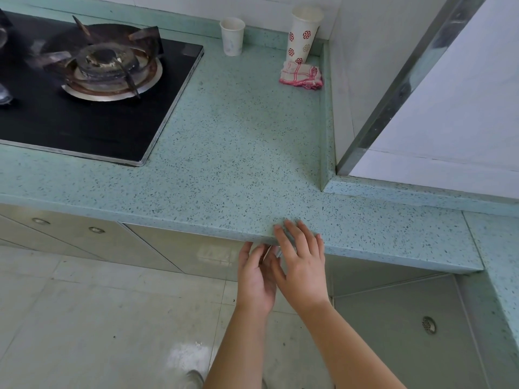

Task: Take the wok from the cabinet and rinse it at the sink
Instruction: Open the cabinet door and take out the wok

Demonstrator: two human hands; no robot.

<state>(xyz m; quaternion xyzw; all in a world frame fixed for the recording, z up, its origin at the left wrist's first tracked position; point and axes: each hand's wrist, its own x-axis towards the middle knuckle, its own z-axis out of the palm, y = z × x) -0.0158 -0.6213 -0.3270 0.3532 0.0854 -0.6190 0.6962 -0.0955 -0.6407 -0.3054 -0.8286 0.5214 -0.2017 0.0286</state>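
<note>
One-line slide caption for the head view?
Both hands, left hand and right hand, reach under the countertop edge toward the cabinet door.

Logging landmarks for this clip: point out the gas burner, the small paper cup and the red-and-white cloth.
gas burner [108, 58], head view, on the central burner cap.
small paper cup [232, 37], head view, on its side wall.
cloth [301, 75], head view, on the middle of the crumpled fabric.

Both hands, left hand [257, 279] and right hand [302, 265], reach under the countertop [224, 164] edge.
</note>
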